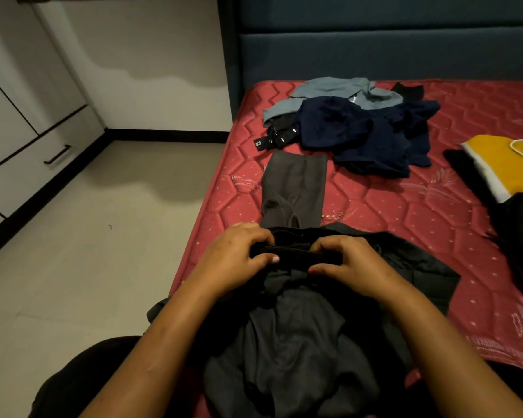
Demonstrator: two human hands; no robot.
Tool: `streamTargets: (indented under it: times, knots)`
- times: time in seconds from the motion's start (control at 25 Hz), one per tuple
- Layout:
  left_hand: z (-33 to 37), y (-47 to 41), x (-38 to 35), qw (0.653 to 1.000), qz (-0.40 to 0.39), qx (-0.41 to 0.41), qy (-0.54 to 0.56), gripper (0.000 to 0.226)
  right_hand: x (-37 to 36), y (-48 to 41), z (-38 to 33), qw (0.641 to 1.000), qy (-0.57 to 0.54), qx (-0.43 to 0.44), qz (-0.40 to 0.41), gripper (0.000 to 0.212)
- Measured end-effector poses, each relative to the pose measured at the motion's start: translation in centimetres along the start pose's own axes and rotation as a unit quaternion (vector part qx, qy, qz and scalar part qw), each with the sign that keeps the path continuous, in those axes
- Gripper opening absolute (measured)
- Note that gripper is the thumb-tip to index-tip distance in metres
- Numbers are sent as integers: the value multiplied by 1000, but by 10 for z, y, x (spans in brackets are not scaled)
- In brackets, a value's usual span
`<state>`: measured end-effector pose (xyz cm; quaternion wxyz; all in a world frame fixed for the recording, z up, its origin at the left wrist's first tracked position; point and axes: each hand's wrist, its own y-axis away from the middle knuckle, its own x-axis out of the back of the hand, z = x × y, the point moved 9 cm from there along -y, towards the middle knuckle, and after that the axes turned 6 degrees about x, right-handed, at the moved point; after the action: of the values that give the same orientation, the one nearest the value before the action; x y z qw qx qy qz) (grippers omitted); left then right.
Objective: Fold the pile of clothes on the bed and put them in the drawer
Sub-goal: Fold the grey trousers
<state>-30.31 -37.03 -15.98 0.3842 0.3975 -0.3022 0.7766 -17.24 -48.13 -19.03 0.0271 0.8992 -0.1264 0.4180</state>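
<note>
**K:** Nearest the lens: dark grey trousers [287,351] bunched over the near corner of the red mattress [405,212], one leg laid out flat toward the headboard [375,52].

**R:** Hands?

**K:** Both on the black waistband fold at the middle. Left hand [233,254] pinches its left end, thumb under, fingers curled over the top. Right hand [347,260] mirrors it on the right end. Both clenched on cloth, close together, not touching each other.

**R:** Rest of the pile?

**K:** Unfolded heap [354,122] near the headboard: grey-blue piece at the back, navy pieces in front, a black strap with white tags at the left edge. Well apart from the trousers. Yellow-and-white garment [501,164] on black cloth at the right edge.

**R:** Drawer?

**K:** White cabinet drawer [43,158] with a black handle across the floor on the left, closed.
</note>
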Motion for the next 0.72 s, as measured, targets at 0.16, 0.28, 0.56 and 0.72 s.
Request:
streamTargets:
  times: [0.16,0.28,0.56,0.72]
  knots:
    - [3,9,-4,993,-13,3,-120,19,-12,-2,-21,997,72,19,17,24]
    - [8,9,-15,989,-41,11,-140,16,-12,1,-28,991,112,38,60,20]
    - [-9,6,-26,995,-68,72,20,37,-10,1,-43,982,105,107,114,28]
    - [-1,6,-33,995,-90,43,21,45,-13,-3,-38,986,116,91,74,40]
